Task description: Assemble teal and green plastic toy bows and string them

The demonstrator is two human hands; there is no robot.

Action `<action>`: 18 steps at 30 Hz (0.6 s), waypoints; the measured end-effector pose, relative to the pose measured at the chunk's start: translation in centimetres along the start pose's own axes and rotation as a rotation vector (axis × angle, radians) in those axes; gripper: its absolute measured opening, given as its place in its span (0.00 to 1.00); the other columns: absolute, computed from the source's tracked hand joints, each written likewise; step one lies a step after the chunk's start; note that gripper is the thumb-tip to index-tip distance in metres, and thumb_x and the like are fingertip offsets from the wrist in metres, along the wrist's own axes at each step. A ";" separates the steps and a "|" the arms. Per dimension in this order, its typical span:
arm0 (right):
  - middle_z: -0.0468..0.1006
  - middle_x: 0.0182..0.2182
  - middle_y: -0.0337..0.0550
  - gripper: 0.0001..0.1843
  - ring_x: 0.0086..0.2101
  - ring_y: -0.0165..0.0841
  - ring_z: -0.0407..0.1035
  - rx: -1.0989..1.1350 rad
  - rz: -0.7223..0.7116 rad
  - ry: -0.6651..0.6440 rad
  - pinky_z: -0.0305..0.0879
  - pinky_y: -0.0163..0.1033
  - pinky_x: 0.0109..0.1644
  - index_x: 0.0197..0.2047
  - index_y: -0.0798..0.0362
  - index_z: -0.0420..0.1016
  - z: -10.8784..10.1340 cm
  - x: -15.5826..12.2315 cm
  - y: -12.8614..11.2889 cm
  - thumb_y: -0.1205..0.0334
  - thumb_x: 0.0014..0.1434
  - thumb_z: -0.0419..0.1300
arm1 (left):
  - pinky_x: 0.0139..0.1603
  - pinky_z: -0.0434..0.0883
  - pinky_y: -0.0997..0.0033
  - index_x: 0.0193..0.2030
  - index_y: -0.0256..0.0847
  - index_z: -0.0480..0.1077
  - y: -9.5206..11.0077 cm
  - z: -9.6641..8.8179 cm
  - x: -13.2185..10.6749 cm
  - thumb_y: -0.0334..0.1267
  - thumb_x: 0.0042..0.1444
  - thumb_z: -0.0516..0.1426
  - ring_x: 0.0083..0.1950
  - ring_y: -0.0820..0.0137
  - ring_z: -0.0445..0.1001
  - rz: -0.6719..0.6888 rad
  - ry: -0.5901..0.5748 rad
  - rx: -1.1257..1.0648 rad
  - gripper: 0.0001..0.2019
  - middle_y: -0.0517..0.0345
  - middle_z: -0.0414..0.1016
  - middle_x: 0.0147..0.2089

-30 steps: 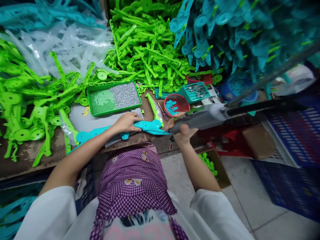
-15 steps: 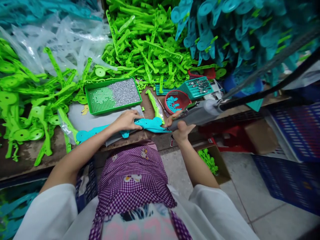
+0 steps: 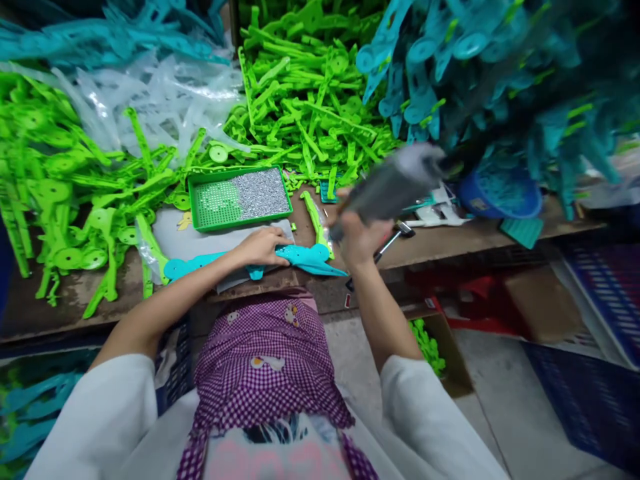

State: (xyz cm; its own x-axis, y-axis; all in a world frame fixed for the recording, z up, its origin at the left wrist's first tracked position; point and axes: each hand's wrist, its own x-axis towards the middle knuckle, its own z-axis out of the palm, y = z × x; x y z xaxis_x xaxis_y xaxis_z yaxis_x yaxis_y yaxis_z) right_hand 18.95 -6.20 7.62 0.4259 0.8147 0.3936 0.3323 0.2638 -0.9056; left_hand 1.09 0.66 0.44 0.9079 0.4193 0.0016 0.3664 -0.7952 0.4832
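Note:
My left hand (image 3: 261, 245) lies closed over a long teal plastic part (image 3: 305, 257) that rests flat on a grey sheet at the bench's front edge. My right hand (image 3: 357, 237) grips a grey power screwdriver (image 3: 390, 187), blurred by motion and raised above the bench to the right of the teal part. A green tray (image 3: 205, 223) holding a heap of small silver screws (image 3: 260, 192) stands just behind my left hand.
Heaps of green plastic parts (image 3: 310, 113) cover the left and back of the bench, teal parts (image 3: 480, 60) pile up at the right. A blue basket (image 3: 500, 193) and a small hammer (image 3: 393, 240) sit on the right. Blue crates (image 3: 590, 387) and a cardboard box (image 3: 450, 367) stand on the floor.
My right hand has lifted the screwdriver up and away from the teal part's tip, now hiding the red bowl and teal basket. My left hand has stayed on the part.

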 end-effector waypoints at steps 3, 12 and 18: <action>0.69 0.26 0.35 0.26 0.28 0.30 0.67 -0.101 -0.127 -0.076 0.69 0.41 0.36 0.37 0.50 0.70 3.3 3.4 -1.0 0.34 0.50 0.58 | 0.51 0.67 0.57 0.56 0.41 0.71 2.5 -0.8 -1.7 0.48 0.50 0.64 0.50 0.56 0.71 -0.046 0.125 0.143 0.27 0.45 0.73 0.52; 0.72 0.38 0.43 0.26 0.39 0.37 0.68 -0.130 -0.212 -0.244 0.68 0.48 0.43 0.48 0.50 0.66 8.0 3.3 -2.3 0.38 0.58 0.54 | 0.60 0.62 0.54 0.60 0.37 0.67 4.7 0.9 -21.8 0.45 0.57 0.59 0.56 0.55 0.67 -0.941 1.056 0.235 0.25 0.43 0.69 0.52; 0.69 0.47 0.49 0.27 0.47 0.42 0.67 -0.229 -0.341 -0.260 0.66 0.57 0.49 0.58 0.48 0.61 10.5 3.3 -3.0 0.40 0.63 0.47 | 0.50 0.67 0.62 0.52 0.44 0.74 2.5 1.6 -26.0 0.46 0.59 0.56 0.45 0.59 0.74 -0.946 0.939 -0.064 0.17 0.50 0.78 0.43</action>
State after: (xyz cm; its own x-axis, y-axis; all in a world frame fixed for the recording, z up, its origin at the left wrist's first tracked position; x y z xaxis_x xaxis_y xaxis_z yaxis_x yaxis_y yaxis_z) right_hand 10.52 1.15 10.02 0.0464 0.8112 0.5829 0.6052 0.4414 -0.6625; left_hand -21.30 -12.95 0.20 -0.1820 0.9559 0.2307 0.7395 -0.0216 0.6728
